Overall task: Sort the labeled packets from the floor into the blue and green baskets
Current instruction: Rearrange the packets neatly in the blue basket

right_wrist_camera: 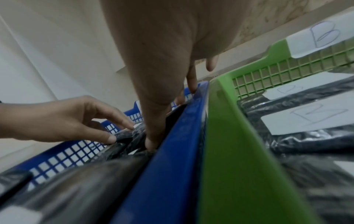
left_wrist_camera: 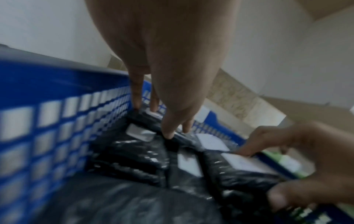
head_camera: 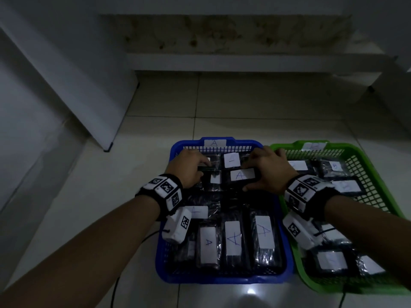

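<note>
The blue basket (head_camera: 222, 277), tagged A, holds several black packets with white A labels. Beside it on the right, the green basket (head_camera: 287, 150), tagged B, holds several B packets (right_wrist_camera: 306, 119). Both hands are in the far part of the blue basket. My left hand (head_camera: 201, 168) pinches the edge of a black packet (head_camera: 211, 173) between thumb and fingers near the far left wall. My right hand (head_camera: 249, 173) grips an A-labelled packet (head_camera: 241, 175), thumb on its near edge and fingers over its far edge, next to the basket's right rim (right_wrist_camera: 172, 151).
The baskets stand side by side on a pale tiled floor (head_camera: 155, 121). A white panel (head_camera: 89, 85) leans at the left, and a low white ledge (head_camera: 244, 61) runs along the stained back wall. Cables trail from both wrists.
</note>
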